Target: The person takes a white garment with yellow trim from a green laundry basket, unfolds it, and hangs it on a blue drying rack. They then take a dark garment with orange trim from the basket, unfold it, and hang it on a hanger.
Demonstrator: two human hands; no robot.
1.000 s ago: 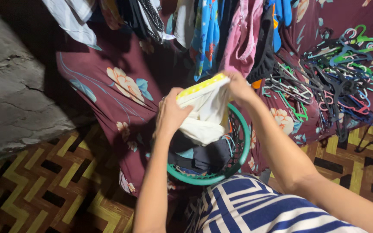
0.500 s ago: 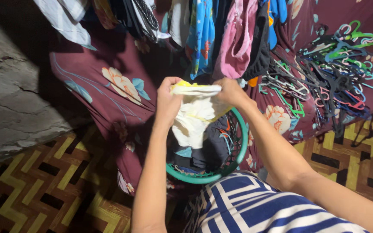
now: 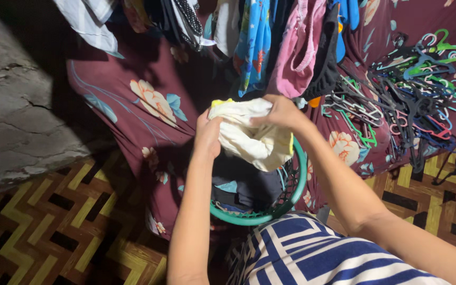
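Note:
My left hand [image 3: 207,134] and my right hand [image 3: 279,112] both grip a cream-white garment with a yellow band [image 3: 252,134], bunched up between them. They hold it just above a green plastic laundry basket [image 3: 295,190] that contains dark and blue clothes [image 3: 241,187]. The left hand pinches the garment's left edge; the right hand lies over its top.
A maroon floral cloth [image 3: 149,105] drapes behind the basket. Several clothes hang above, including a blue printed piece [image 3: 253,42] and a pink one [image 3: 296,53]. A tangle of plastic hangers [image 3: 412,89] lies at the right. The floor has a brown-yellow zigzag pattern [image 3: 54,221]; a concrete wall [image 3: 11,105] stands left.
The garment was stretched out between my hands by its yellow band; now it is gathered into a bundle, and my right hand has moved over its top.

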